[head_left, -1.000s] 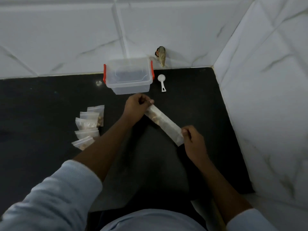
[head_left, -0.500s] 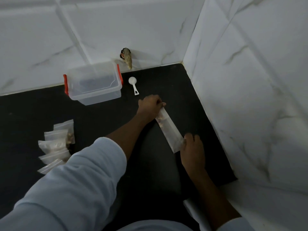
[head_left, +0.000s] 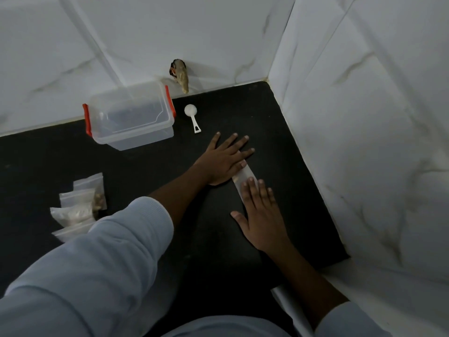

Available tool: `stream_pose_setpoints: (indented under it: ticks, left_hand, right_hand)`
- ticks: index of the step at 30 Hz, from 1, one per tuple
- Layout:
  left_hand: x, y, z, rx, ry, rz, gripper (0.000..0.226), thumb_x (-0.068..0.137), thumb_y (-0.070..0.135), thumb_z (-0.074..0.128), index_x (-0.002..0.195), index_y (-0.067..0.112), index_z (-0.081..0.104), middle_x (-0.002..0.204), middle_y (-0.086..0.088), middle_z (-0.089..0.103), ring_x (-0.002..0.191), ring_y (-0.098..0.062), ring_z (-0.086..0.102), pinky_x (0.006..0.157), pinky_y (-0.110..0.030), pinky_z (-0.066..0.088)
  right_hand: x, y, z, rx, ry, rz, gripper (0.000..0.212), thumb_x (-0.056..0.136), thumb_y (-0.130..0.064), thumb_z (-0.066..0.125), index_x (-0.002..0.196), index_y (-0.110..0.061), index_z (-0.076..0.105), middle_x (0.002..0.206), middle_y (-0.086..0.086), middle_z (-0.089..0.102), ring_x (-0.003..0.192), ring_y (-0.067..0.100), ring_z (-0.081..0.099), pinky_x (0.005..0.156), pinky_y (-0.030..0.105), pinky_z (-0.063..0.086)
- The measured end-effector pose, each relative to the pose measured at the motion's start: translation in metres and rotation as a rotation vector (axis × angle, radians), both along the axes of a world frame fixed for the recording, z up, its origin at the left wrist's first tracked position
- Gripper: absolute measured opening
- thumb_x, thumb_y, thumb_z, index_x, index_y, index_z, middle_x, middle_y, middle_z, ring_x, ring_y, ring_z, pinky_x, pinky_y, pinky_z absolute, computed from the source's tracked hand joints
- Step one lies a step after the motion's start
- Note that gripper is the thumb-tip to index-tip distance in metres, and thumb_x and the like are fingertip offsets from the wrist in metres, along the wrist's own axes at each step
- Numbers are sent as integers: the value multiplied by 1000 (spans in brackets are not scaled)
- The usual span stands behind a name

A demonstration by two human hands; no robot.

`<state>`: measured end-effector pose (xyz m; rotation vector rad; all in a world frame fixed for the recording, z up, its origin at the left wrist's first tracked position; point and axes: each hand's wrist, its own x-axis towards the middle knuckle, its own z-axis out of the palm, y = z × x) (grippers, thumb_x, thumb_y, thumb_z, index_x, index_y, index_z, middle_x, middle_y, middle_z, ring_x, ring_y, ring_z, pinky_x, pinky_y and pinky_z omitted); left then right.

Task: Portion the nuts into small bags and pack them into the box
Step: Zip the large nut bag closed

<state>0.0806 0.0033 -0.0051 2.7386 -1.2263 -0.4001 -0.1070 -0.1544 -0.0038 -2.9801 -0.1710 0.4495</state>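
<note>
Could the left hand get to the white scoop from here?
Probably yes: the left hand, flat on the long bag, lies just short of the white scoop, with only bare black surface between them.

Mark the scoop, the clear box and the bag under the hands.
scoop (head_left: 190, 110), head view, its bowl.
clear box (head_left: 136, 139), head view, front wall.
bag (head_left: 245, 173), head view, exposed middle part.

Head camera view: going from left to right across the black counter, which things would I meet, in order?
In order: pile of small filled bags → clear box with red latches → white scoop → left hand → right hand. The long bag under both hands and the pouch by the wall overlap others, so I leave them out.
</note>
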Motion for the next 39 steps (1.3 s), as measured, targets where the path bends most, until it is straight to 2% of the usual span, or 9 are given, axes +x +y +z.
stream_pose_setpoints:
  ticks: [7,11,17,21,24,27,32,36,39]
  left_hand:
    - [3,1,-1,-3,0,-9,56,107,58,7,161,44,4,172,4,-3,158,-22,-11,123,-61,-9]
    - [4,0,-1,-3,9,-4,58,106,60,7,161,44,1,172,5,-6,157,-22,-12,123,-61,-8]
    - [4,0,15,-32,90,9,68,103,65,17,161,40,-7,171,1,-13,157,-26,-8,125,-61,-4]
    - [-2,13,32,-63,79,44,70,102,65,22,162,39,-5,171,-2,-13,157,-26,-9,126,-51,-2]
    - [-18,45,34,-14,10,57,70,103,65,21,162,39,-5,171,-1,-13,157,-24,-13,126,-50,-5]
    - [-40,81,32,48,-7,97,70,102,67,18,161,38,-7,169,0,-17,155,-23,-20,127,-51,-6]
    - [-68,133,37,68,-109,190,71,103,67,14,162,34,-6,170,-4,-17,155,-23,-22,127,-50,-6]
    - [-77,173,48,-17,-244,327,69,107,60,27,165,29,5,171,-10,-11,157,-28,-14,128,-49,-2]
    - [-74,197,60,-139,-333,478,72,106,53,39,165,24,9,170,-18,-11,158,-31,-10,128,-47,1]
  right_hand:
    - [3,2,2,2,63,-6,90,96,-74,6,163,-19,-18,170,8,-24,156,28,-23,129,48,-5]
    - [1,2,2,22,26,-27,92,97,-75,10,163,-16,-15,170,10,-18,158,29,-16,128,48,-3]
    - [-2,1,1,70,1,-48,87,101,-69,14,158,-15,-23,168,8,-20,158,26,-17,128,43,-6]
    - [-7,0,7,225,-67,-157,77,103,-62,12,164,-17,4,172,4,3,160,21,-2,129,40,-2]
    - [-5,4,14,181,-106,-144,79,103,-61,4,163,-13,22,170,8,20,159,23,6,129,45,1]
    - [7,16,22,103,-111,-56,84,101,-64,-4,163,-15,25,170,8,22,159,26,6,128,49,-4]
    - [47,49,30,103,-180,89,70,107,-49,12,161,-9,27,169,13,25,159,27,13,128,46,-4]
    - [100,86,41,278,-191,178,63,109,-43,20,162,-9,25,170,12,22,160,27,11,130,45,7]
    - [137,121,64,623,-80,113,62,111,-41,37,165,-17,17,174,5,7,160,19,4,127,35,9]
